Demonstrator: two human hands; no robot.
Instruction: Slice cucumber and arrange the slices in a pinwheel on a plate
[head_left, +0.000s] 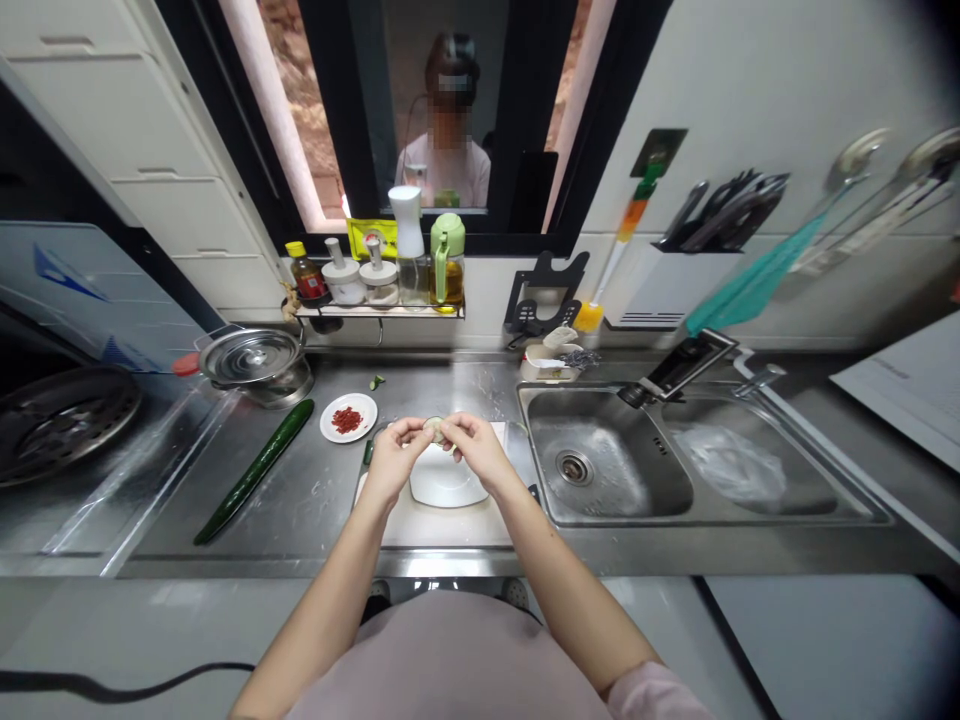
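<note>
My left hand [395, 455] and my right hand [474, 447] meet above a white plate [446, 482] that rests on a white cutting board [439, 523]. The fingertips of both hands pinch a small pale round thing [434, 429], possibly a garlic clove, held between them. Both hands are closed around it. A long green cucumber [257, 468] lies on the steel counter to the left. A small white dish of chopped red chilli [348, 418] sits just left of my left hand.
A steel sink [607, 470] with a drain lies to the right, its tap [686, 365] behind it. A lidded pot [255, 362] stands at the back left beside a stove pan [64, 415]. Bottles line a shelf [379, 270] under the window.
</note>
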